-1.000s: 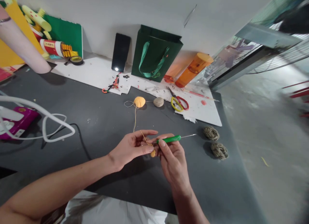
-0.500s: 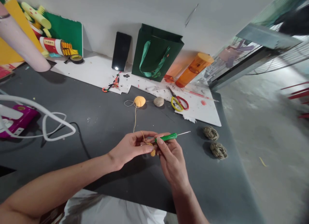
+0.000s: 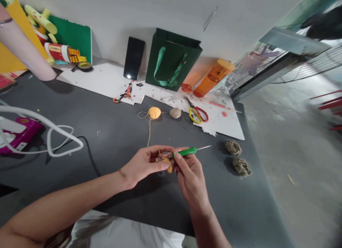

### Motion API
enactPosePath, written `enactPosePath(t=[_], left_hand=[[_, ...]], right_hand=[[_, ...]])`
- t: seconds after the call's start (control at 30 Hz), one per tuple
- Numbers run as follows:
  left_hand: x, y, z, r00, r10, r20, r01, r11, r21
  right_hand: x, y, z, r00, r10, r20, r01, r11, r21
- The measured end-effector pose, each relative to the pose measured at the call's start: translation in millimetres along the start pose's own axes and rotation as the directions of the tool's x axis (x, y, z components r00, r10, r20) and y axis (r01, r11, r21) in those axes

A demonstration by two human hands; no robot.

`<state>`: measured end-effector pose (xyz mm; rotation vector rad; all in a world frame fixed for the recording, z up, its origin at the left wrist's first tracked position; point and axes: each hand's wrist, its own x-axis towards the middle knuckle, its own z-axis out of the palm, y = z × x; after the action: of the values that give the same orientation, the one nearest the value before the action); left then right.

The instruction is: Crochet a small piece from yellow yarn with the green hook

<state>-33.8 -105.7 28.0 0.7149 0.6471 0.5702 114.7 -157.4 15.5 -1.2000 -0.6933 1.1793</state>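
Observation:
Between the thumb and fingers of my left hand (image 3: 143, 166) is a small piece of yellow crochet work (image 3: 168, 165). My right hand (image 3: 189, 173) is closed round the green handle of a crochet hook (image 3: 187, 151), whose thin metal end points right. The hook's other end reaches the crochet piece, where my fingers partly hide it. Yellow yarn (image 3: 149, 132) runs from a yellow yarn ball (image 3: 154, 113) down to my left hand and loops over its forefinger. Beside that ball lies a small beige yarn ball (image 3: 175, 113).
Scissors (image 3: 197, 114) lie right of the yarn balls, partly on white board (image 3: 229, 123). Two olive yarn bundles (image 3: 242, 166) rest near the table's right edge. A phone (image 3: 134, 58), a green paper bag (image 3: 173, 59) and an orange bottle (image 3: 213, 78) stand at the wall. White cable (image 3: 64, 134) curls at left.
Both hands stay nearly in place, with the hook and yarn held as before. The crochet piece has shifted very slightly between the fingers. The camera view has moved a little.

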Motion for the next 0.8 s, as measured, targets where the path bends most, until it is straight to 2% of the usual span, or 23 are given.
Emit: enactPosePath(t=[0.1,0.4,0.57,0.8], left_hand=[[-0.5,-0.8,-0.2,1.000,-0.004,-0.007,0.004,1.000,-0.006],[-0.9,-0.6,0.2,0.999,-0.023,-0.034,0.022,0.999,-0.049],[-1.8,0.4,-0.3,1.000,0.002,-0.021,-0.003,0.999,-0.041],[-0.7,-0.1,-0.9,0.998,0.034,-0.059,-0.034,0.999,0.004]], right_hand=[[0.2,-0.7,0.9,0.999,-0.038,-0.017,0.038,0.999,0.008],[0.0,1.9,0.1,0.996,-0.042,-0.075,0.047,0.997,0.061],[0.0,2.3,-1.1,0.996,-0.054,-0.076,0.058,0.996,0.061],[0.2,-2.3,3.4,0.995,-0.088,-0.049,0.092,0.993,0.078]])
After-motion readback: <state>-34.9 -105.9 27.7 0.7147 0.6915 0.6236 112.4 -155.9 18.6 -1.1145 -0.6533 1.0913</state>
